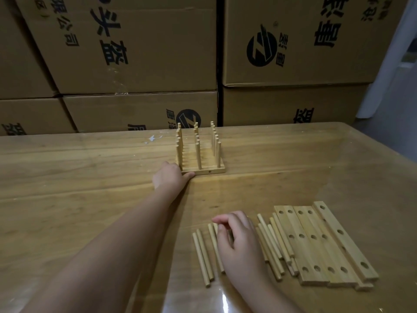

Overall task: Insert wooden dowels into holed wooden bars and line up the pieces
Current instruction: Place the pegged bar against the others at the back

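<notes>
now, my left hand (170,177): touches pale holed wooden bars (203,170), grip unclear
my right hand (237,240): pinches thin round wooden dowels (205,256)

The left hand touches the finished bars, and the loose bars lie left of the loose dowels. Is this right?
No. In the head view the loose bars lie right of the loose dowels. The left hand does touch the finished bars.

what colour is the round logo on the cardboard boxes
Black, on the brown cardboard box; the round logo shows best in the head view.
</notes>
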